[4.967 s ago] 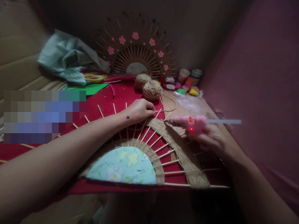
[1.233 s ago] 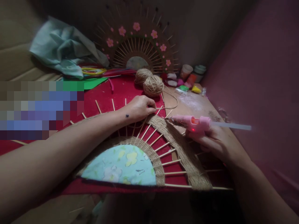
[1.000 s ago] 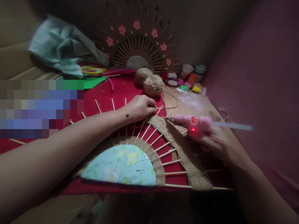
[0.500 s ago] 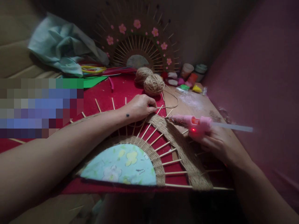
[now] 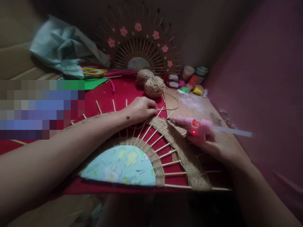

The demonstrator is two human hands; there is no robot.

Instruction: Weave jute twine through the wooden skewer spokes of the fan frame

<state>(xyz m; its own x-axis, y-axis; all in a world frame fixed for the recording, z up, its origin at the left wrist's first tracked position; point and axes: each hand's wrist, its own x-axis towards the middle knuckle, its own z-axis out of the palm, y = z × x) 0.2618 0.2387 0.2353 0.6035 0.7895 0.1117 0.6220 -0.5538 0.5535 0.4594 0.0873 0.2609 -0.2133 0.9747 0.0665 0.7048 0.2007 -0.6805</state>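
My left hand point(image 5: 143, 108) pinches a strand of jute twine point(image 5: 174, 107) at the outer woven band of a half-round fan point(image 5: 176, 140). The fan has thin wooden sticks, two twine bands and a light blue floral cloth centre point(image 5: 123, 167). My right hand point(image 5: 210, 143) is wrapped round the handle of a pink glue gun point(image 5: 199, 126) with a lit red light and a pale glue stick out of its back. Its dark nozzle points left, close to the band's outer edge; whether it touches is unclear. From my left hand the twine loops back toward two twine balls point(image 5: 154, 85).
Behind stands a brown fan point(image 5: 138, 27) with pink flowers. Crumpled pale cloth point(image 5: 63, 47), yellow-handled scissors point(image 5: 94, 71) and green sheet point(image 5: 96, 83) lie back left. Small jars point(image 5: 188, 73) and clay packets point(image 5: 184, 90) sit back right. A pink wall point(image 5: 260, 94) borders the right.
The whole view has shifted slightly. Both hands keep their holds on the twine and the glue gun, and the gun's nozzle remains near the band.
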